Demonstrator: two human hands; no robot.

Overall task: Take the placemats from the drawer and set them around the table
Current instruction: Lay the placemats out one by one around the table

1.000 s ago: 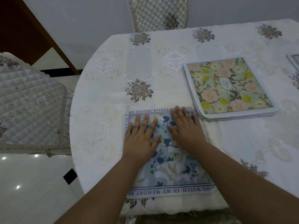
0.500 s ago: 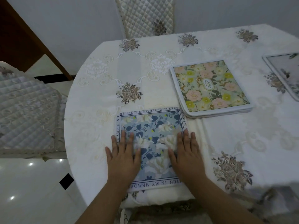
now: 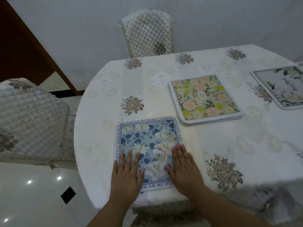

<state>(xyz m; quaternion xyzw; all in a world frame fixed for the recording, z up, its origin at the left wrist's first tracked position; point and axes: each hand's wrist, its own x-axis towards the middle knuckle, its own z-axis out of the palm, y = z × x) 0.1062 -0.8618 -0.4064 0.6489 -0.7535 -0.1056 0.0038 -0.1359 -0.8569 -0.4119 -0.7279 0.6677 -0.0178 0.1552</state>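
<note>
Cream embroidered tablecloth (image 3: 213,145): spreads under both hands; its near edge drops away just behind the wrists.
Quilted chair (image 3: 32,120): left of the left hand, apart from the table.
Green floral placemat stack (image 3: 205,97): ahead and right of the right hand, near the blue mat's far corner, not touching.
Blue floral placemat (image 3: 147,138): flat beneath both hands, near border close to the drop.
Left hand (image 3: 126,176): flat, fingers straight, pressing the near-left part, gripping nothing.
Right hand (image 3: 183,169): likewise flat on the near-right edge.
Smoothing, likely: press evenly, sweep outward, keep the border back from the drop; bare cloth lies ahead and left.
</note>
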